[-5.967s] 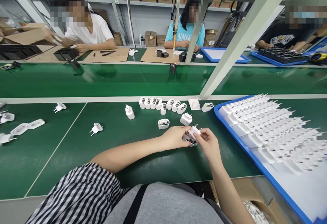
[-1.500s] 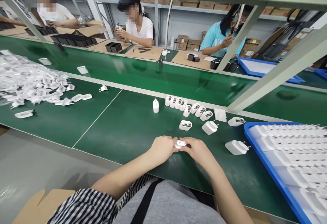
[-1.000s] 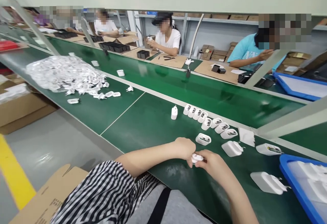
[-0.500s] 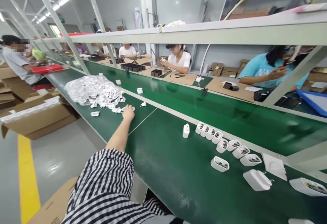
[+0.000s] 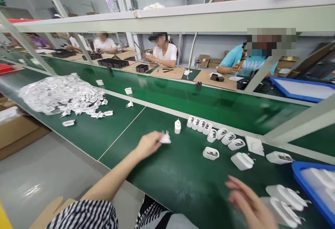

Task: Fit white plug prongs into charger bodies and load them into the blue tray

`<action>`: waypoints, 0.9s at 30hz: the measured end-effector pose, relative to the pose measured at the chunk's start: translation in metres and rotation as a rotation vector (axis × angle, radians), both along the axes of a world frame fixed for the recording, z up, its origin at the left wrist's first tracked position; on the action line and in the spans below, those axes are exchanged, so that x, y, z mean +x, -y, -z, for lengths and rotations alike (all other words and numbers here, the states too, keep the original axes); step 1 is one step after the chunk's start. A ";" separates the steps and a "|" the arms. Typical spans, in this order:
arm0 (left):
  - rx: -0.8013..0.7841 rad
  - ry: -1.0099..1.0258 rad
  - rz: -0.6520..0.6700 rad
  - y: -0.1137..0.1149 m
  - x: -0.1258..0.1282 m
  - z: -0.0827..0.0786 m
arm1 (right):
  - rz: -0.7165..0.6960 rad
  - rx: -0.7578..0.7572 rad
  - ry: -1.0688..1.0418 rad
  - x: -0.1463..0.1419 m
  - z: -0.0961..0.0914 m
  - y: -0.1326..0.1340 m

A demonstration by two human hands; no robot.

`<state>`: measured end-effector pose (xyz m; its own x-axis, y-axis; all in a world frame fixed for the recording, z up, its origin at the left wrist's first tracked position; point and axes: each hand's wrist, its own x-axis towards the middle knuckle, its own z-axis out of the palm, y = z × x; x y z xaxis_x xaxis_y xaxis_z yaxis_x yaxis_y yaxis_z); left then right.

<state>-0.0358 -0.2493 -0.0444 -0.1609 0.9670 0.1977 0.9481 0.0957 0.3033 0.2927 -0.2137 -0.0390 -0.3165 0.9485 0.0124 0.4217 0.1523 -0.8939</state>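
My left hand (image 5: 149, 145) pinches a white plug cover (image 5: 165, 138) with two pins pointing up, held over the green bench. Lower right, my right hand (image 5: 250, 201) is a little blurred, its fingers stretched out and nothing in them. Close beside it lie finished-looking white chargers (image 5: 286, 197) with pins. A row of open white charger housings (image 5: 207, 128), circuit parts showing inside, runs along the bench's far edge. One more open housing (image 5: 210, 153) stands nearer me, between my hands. A closed charger (image 5: 177, 127) stands upright just past the left hand.
A plastic bag (image 5: 52, 93) with many loose plug covers lies on the left. At the right edge is a blue tray (image 5: 303, 176) holding white pieces. A green conveyor belt (image 5: 162, 86) runs behind the bench under a shelf beam (image 5: 183, 20). Several people sit across the belt.
My left hand has drawn back from the pile of plug covers toward the right, carrying one. My right hand has come into view. The camera has turned right.
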 end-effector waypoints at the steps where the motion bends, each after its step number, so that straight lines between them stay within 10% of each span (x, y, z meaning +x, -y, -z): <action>1: 0.003 -0.018 0.205 0.001 0.027 0.003 | -0.104 -0.112 -0.073 -0.019 0.001 -0.001; 5: -0.021 0.012 0.649 -0.005 0.100 0.005 | -0.303 -0.265 -0.164 -0.060 0.009 -0.016; 14: -0.206 0.448 0.358 -0.080 0.126 0.005 | 0.050 0.155 -0.050 -0.030 0.009 -0.050; 27: -0.216 0.482 0.387 -0.071 0.134 0.008 | -0.146 0.201 0.298 -0.048 0.001 -0.064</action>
